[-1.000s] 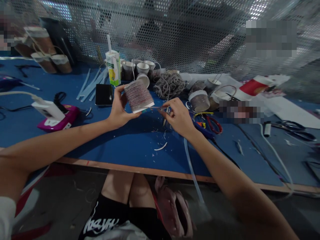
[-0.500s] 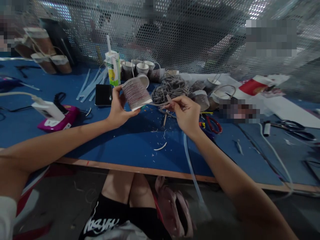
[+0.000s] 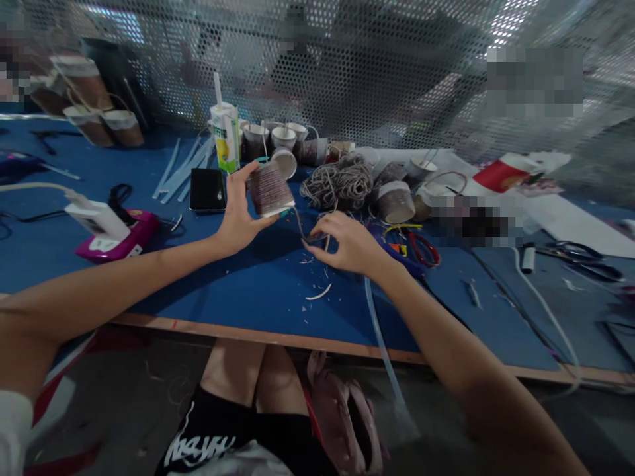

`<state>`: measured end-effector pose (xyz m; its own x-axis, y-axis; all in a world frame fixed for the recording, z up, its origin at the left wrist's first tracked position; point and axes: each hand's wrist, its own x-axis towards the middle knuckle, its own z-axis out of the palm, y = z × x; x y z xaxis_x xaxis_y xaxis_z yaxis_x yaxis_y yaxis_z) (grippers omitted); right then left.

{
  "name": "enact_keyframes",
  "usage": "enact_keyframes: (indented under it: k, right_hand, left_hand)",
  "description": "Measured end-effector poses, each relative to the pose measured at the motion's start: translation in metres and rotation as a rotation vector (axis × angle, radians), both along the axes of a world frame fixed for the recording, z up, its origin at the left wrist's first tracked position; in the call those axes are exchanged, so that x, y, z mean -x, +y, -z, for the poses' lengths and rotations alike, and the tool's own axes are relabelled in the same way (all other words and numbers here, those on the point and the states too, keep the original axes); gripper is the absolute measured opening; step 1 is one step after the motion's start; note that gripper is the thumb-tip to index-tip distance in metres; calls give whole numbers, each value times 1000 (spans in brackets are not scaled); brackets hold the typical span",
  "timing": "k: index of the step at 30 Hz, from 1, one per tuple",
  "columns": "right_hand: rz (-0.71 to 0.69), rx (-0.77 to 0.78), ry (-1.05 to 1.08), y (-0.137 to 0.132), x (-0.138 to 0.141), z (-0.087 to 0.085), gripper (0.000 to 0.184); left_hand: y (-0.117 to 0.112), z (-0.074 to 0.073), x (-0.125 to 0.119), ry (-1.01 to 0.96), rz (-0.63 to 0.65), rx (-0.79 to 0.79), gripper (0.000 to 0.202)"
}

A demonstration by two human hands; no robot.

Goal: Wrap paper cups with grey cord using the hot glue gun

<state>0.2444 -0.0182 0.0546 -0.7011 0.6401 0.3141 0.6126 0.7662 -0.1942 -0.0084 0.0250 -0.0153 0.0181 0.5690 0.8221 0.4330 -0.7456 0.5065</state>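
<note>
Tilted above the blue table, a small cup wrapped in rows of brown cord [image 3: 270,189] is gripped at both ends by the fingers of my left hand [image 3: 237,215]. From its lower edge a loose strand of cord [image 3: 298,221] runs down to my right hand [image 3: 342,244]. The fingertips of that hand are curled in a pinch around the strand. Behind my hands lies a tangled heap of grey-brown cord [image 3: 340,182]. Several white-rimmed cups stand further back, one cup [image 3: 284,162] lying on its side just behind the held one.
A black phone [image 3: 207,190] and a drink carton [image 3: 225,135] stand left of the cup. Further left are a purple power strip [image 3: 119,235] and clear sticks [image 3: 191,165]. On the right lie red-handled pliers [image 3: 425,250] and scissors [image 3: 590,258]. A perforated metal screen [image 3: 238,59] rises behind.
My right hand has come left and down, closer to the cup, and the strand now hangs slack. My left hand has turned the cup slightly, staying in about the same place.
</note>
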Motion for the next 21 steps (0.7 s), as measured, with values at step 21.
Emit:
enact_keyframes:
  k: [21]
  right_hand:
    - [631, -520, 675, 26, -44, -14, 28]
  left_hand:
    - [12, 0, 16, 259, -260, 42, 82]
